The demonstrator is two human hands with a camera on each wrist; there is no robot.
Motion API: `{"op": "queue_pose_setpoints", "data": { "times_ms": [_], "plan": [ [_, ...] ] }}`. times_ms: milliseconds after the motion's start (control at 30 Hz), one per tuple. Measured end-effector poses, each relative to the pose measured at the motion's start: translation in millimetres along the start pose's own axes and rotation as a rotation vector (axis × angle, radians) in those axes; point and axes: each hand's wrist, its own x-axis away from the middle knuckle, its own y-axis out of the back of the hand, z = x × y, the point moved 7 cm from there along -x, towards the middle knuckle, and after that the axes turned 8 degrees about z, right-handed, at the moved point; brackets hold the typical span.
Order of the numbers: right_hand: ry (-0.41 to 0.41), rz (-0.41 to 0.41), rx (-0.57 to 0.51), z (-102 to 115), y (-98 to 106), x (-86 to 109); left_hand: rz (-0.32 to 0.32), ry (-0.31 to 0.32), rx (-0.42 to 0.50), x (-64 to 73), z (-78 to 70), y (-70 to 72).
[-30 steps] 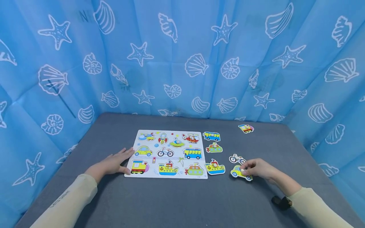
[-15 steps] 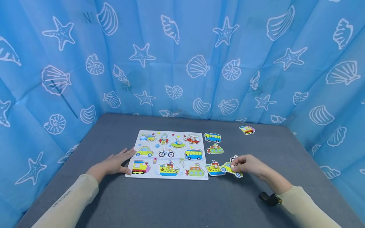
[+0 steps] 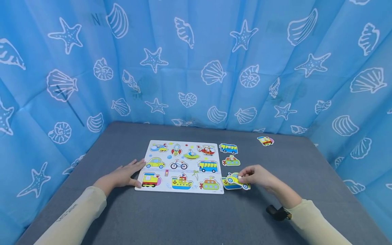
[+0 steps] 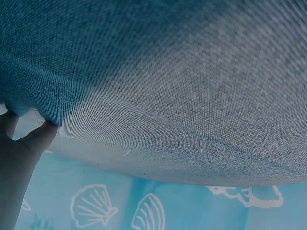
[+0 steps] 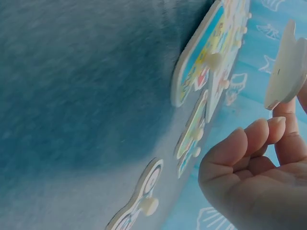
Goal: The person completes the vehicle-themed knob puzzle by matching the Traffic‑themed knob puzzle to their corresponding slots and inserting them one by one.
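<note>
My right hand (image 3: 255, 177) pinches the knob of a yellow car puzzle piece (image 3: 235, 178), which overlaps the boat piece (image 3: 227, 185) in the head view. The right wrist view shows the car's pale underside (image 5: 284, 79) lifted off the table, with the other fingers curled below it. A white peg puzzle board (image 3: 165, 189) lies flat, its plane, rocket, flying saucer and helicopter places showing knobs. Along the board's left edge rests my left hand (image 3: 122, 175), fingers spread. Only part of that hand (image 4: 19, 163) enters the left wrist view.
Right of the board lie a bus piece (image 3: 228, 148) and a submarine piece (image 3: 231, 160). A train piece (image 3: 265, 141) sits farther back. The bicycle piece (image 5: 129, 211), hidden in the head view, lies on the grey table (image 3: 183, 221). A blue shell-print curtain (image 3: 196, 85) surrounds the table.
My right hand has carried the car piece leftward from beside the bicycle piece to over the boat piece. My left hand stays at the board's edge. The head view has shifted slightly.
</note>
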Motion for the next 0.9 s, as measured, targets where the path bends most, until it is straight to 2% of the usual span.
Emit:
{"op": "queue_pose_setpoints", "data": {
  "times_ms": [133, 367, 633, 900],
  "plan": [
    [-0.018, -0.02, 0.002, 3, -4, -4.8, 0.003, 0.001, 0.001, 0.7, 0.0, -0.3],
    [0.024, 0.007, -0.01, 13, -15, -12.4, 0.005, 0.0, 0.007, 0.9, -0.7, 1.0],
    [0.008, -0.008, -0.009, 17, -22, -22.5, 0.014, 0.0, -0.01, -1.5, 0.8, 0.4],
    [-0.001, -0.025, -0.035, 22, -31, -32.8, 0.023, 0.005, 0.013, -2.9, 1.6, 0.4]
  ]
}}
